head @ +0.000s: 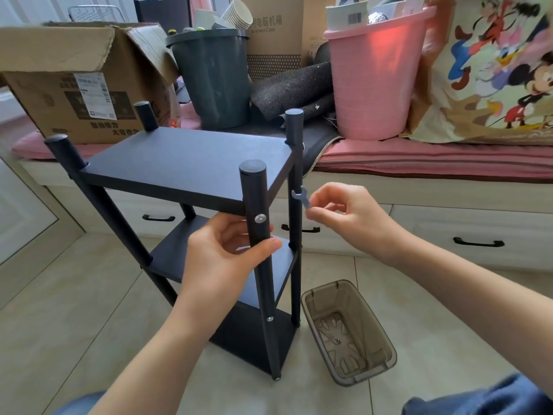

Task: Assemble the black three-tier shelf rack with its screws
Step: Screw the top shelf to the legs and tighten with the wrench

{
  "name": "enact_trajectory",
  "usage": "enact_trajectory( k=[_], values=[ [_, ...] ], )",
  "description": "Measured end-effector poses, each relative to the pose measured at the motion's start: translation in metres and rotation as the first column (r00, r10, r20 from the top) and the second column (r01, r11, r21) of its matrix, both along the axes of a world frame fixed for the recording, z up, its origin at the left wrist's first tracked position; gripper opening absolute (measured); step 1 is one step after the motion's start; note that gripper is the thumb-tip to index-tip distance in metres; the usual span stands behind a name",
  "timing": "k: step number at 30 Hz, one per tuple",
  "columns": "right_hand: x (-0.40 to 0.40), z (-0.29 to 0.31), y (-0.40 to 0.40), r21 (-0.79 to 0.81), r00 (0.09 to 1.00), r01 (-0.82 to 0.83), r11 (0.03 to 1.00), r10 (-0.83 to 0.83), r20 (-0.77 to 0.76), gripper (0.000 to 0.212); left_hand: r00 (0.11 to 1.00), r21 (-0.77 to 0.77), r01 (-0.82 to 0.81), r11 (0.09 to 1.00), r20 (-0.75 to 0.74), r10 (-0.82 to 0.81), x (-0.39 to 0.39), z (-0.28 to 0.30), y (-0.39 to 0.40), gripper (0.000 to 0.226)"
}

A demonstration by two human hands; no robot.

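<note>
Rack upright on floor; L hand grip round front post, R hand pinching small wrench beside rear post.

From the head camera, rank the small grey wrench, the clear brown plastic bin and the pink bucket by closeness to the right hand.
1. Small grey wrench, pinched in the right hand.
2. Clear brown plastic bin, on the floor below.
3. Pink bucket, on the bench behind.

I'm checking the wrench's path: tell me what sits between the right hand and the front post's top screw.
Head view: only the small wrench pinched in the right hand; otherwise open gap to the screw.
</note>
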State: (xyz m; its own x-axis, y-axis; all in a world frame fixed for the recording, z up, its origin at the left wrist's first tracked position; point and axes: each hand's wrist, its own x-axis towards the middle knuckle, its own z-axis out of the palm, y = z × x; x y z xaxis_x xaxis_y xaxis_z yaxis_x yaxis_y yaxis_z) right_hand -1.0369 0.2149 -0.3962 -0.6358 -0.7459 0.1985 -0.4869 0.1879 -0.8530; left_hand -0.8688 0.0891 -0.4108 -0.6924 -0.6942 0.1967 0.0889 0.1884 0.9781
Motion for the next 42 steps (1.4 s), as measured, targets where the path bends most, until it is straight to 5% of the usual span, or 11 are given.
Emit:
enact_trajectory(
  k=[2, 6, 14, 29, 42],
  values=[
    [-0.006, -0.004, -0.001, -0.038, 0.997, 0.072, 0.997, -0.071, 0.026, 0.008, 1.0, -0.039, -0.001, 0.999, 0.008, 0.001, 0.001, 0.0, 0.001, 0.026],
    [-0.015, -0.01, -0.018, -0.108, 0.927, 0.207, 0.972, -0.159, 0.34, 0.016, 0.999, -0.091, 0.019, 0.996, 0.035, -0.016, 0.005, 0.001, 0.001, 0.024],
    [-0.023, -0.01, -0.054, -0.199, 0.77, 0.223, 0.954, -0.047, 0.636, 0.014, 0.996, -0.061, 0.074, 0.995, 0.051, -0.071, 0.02, 0.008, -0.01, 0.025],
    [0.008, -0.005, -0.035, -0.197, 0.891, 0.139, 0.97, -0.036, 0.453, 0.016, 0.978, -0.1, 0.115, 0.988, 0.185, -0.095, 0.082, 0.025, -0.061, 0.038],
    [0.067, 0.005, -0.041, -0.296, 0.852, 0.001, 0.955, 0.154, 0.501, 0.017, 0.957, -0.194, -0.251, 0.948, 0.096, 0.273, 0.121, 0.015, -0.098, 0.04]
  ],
)
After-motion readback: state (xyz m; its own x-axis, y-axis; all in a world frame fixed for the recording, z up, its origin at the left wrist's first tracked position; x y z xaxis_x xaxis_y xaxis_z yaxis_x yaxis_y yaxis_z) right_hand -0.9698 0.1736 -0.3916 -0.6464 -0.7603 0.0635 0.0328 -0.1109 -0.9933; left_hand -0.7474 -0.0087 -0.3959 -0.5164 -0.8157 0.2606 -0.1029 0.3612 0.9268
